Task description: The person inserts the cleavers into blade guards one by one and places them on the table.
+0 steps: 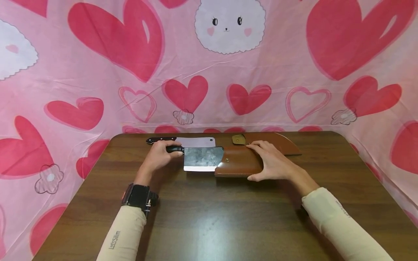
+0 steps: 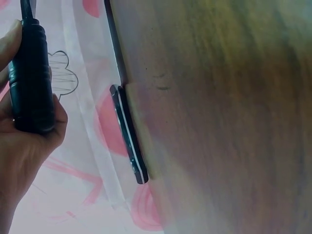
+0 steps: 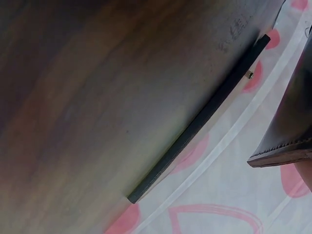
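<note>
My left hand (image 1: 159, 156) grips the black handle (image 2: 31, 80) of a cleaver (image 1: 200, 158), whose dark blade has a bright edge facing me. The blade's far end sits at the mouth of a brown leather sheath (image 1: 240, 162); part of it is hidden inside. My right hand (image 1: 272, 159) holds the sheath's right end, thumb at the near stitched edge and fingers at the far edge. In the right wrist view only a corner of the held sheath (image 3: 287, 141) shows. Both pieces are held above the table.
Behind the held pieces, a second cleaver (image 1: 196, 141) with a black riveted handle lies on the wooden table (image 1: 196, 224). To its right lies another brown sheath (image 1: 287, 145) with an olive-coloured strap flap (image 1: 238, 140). A pink heart-patterned cloth (image 1: 209, 65) hangs beyond the table.
</note>
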Tool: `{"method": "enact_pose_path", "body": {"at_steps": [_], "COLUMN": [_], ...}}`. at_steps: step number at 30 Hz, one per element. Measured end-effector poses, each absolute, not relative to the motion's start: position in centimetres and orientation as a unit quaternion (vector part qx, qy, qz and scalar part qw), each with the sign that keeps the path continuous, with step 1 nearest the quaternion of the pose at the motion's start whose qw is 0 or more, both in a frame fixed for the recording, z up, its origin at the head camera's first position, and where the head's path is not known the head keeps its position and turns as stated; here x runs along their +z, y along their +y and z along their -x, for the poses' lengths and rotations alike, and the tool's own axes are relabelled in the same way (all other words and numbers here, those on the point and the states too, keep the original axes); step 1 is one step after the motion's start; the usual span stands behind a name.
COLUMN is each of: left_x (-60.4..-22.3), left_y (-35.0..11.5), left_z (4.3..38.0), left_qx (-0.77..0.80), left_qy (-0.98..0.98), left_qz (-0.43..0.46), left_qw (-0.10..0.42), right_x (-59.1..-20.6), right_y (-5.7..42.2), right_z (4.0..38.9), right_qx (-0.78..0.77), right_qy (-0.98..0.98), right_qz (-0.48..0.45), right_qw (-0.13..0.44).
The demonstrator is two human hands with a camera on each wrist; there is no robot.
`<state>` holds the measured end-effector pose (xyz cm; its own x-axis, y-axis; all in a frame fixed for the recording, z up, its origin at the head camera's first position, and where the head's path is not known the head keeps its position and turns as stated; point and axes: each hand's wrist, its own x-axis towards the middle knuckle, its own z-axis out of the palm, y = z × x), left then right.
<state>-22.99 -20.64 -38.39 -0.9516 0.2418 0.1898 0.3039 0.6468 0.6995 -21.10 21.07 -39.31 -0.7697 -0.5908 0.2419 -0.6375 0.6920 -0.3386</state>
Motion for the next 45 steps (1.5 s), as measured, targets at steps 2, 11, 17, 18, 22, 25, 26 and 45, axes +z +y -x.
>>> {"method": "enact_pose_path", "body": {"at_steps": [2,11,17,18,22,25,26,45], "left_x": [-38.4,-38.7,-38.5,-38.4,-38.4,-38.3,-38.2,-38.7], "left_y": [-20.7,-20.8,-20.5,-20.5,-20.3,-20.2,-20.2,-19.7], "left_z": [22.9,23.0,23.0,22.9,22.9,22.8,22.8,23.0], "left_qx": [-0.389,-0.383,-0.386,-0.387,-0.391,-0.393,-0.394,-0.389], "left_qy": [-0.908,-0.910,-0.908,-0.908,-0.906,-0.905,-0.905,-0.907], "left_qz": [0.151,0.152,0.154,0.154,0.153,0.152,0.151,0.150], "left_qw": [0.043,0.053,0.052,0.050,0.049,0.049,0.048,0.066], "right_x": [-39.4,-39.4,-39.3,-39.3,-39.3,-39.2,-39.2,-39.5], "right_y": [20.9,20.5,19.7,19.6,19.3,19.2,19.2,18.8], "right_z": [21.1,21.1,21.2,21.2,21.3,21.3,21.3,21.4], "right_qx": [0.204,0.201,0.199,0.198,0.199,0.200,0.200,0.192], "right_qy": [-0.918,-0.919,-0.913,-0.913,-0.911,-0.909,-0.909,-0.913], "right_qz": [-0.334,-0.335,-0.349,-0.351,-0.353,-0.356,-0.357,-0.353], "right_qw": [0.055,0.057,0.066,0.067,0.073,0.078,0.079,0.073]}}
